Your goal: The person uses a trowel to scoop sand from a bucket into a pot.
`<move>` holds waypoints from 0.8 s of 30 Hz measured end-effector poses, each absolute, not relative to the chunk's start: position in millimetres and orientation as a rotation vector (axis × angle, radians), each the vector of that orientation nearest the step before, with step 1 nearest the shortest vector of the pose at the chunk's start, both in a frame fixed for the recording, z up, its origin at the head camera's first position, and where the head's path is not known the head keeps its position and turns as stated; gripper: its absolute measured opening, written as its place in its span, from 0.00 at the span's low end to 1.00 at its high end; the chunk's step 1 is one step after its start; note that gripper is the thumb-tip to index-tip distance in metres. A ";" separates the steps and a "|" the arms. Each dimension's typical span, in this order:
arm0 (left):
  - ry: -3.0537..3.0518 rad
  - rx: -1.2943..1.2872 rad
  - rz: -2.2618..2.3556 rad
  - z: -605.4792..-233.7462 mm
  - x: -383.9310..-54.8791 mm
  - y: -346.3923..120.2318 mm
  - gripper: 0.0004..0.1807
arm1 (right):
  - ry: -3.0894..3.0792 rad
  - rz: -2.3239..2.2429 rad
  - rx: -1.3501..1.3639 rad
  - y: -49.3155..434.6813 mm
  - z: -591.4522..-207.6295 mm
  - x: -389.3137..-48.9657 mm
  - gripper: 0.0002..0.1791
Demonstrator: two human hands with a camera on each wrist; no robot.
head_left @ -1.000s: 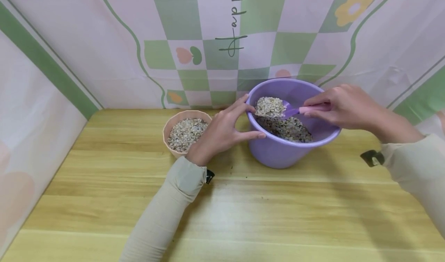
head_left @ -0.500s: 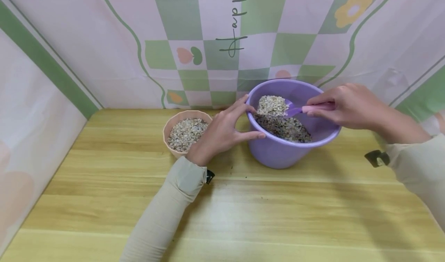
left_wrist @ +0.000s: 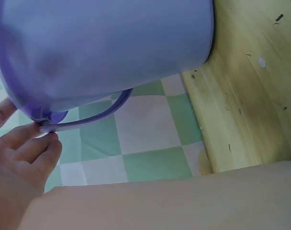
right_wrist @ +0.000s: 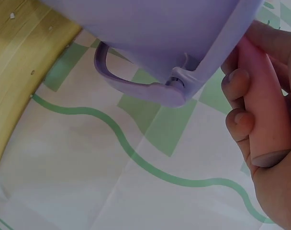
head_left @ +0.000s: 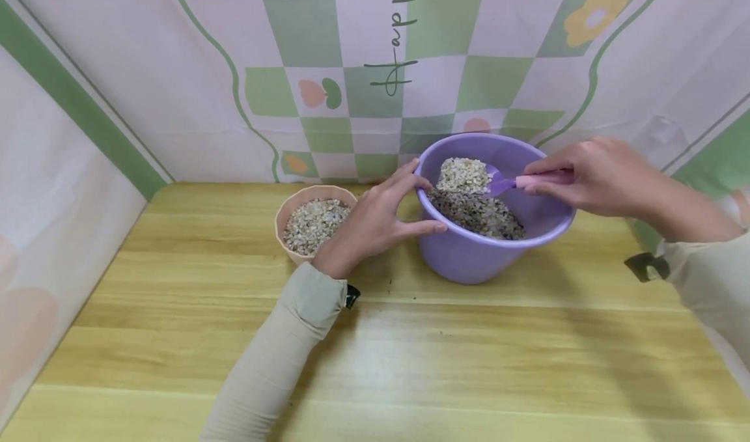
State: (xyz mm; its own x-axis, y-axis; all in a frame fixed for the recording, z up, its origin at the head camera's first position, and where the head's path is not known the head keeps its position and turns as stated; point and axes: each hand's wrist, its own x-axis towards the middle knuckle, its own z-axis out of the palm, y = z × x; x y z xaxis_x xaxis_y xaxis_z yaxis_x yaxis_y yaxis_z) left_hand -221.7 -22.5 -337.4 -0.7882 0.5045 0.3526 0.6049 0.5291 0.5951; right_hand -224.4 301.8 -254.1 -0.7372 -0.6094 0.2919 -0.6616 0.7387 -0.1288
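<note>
In the head view my right hand (head_left: 603, 175) grips the pink handle of a small shovel (head_left: 502, 183) with a purple blade. A heap of pale gravel (head_left: 465, 175) covers the blade, which is held inside the purple bucket (head_left: 457, 260) above darker gravel (head_left: 492, 221) lying in it. The right wrist view shows fingers (right_wrist: 239, 82) curled round the handle (right_wrist: 266, 105). My left hand (head_left: 375, 217) holds the bucket's left rim, thumb and fingers spread along it. In the left wrist view its fingers (left_wrist: 28, 139) bend at the rim by the bucket's handle (left_wrist: 95, 117).
A peach faceted bowl (head_left: 282, 224) full of gravel stands left of the bucket, partly covered by my left wrist. Both stand on a wooden table (head_left: 410, 364) before a checkered cloth backdrop (head_left: 375, 90). A few dark bits lie near the bucket.
My right hand has drawn the loaded shovel slightly to the right and up within the bucket. My left hand keeps its place on the rim.
</note>
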 end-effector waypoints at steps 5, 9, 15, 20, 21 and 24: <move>-2.637 -0.981 -1.099 -334.5 -223.0 -25.0 0.37 | -2.702 0.335 1.023 300.5 -251.6 -223.4 0.10; -2.634 -1.000 -1.098 -332.9 -223.4 -27.5 0.36 | -2.712 0.321 1.029 299.5 -250.1 -220.6 0.10; -2.609 -0.992 -1.129 -330.8 -222.1 -33.3 0.37 | -2.704 0.341 1.051 299.1 -248.3 -216.9 0.11; -2.580 -0.985 -1.132 -328.2 -219.3 -44.1 0.36 | -2.679 0.362 1.073 298.5 -244.5 -214.9 0.11; -2.577 -0.980 -1.133 -328.0 -218.2 -46.9 0.36 | -2.674 0.361 1.076 298.5 -243.8 -214.5 0.11; -2.578 -0.940 -1.113 -328.2 -214.2 -57.9 0.35 | -2.666 0.356 1.084 296.9 -241.6 -213.6 0.11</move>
State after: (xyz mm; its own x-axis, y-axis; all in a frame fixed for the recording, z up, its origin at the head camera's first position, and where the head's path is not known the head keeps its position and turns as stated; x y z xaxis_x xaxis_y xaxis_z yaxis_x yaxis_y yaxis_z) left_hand -214.2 -57.9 -328.2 -0.7838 0.4808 0.3932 0.6158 0.5195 0.5923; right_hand -213.6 296.9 -241.6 -0.6955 -0.6478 0.3108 -0.7067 0.6950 -0.1326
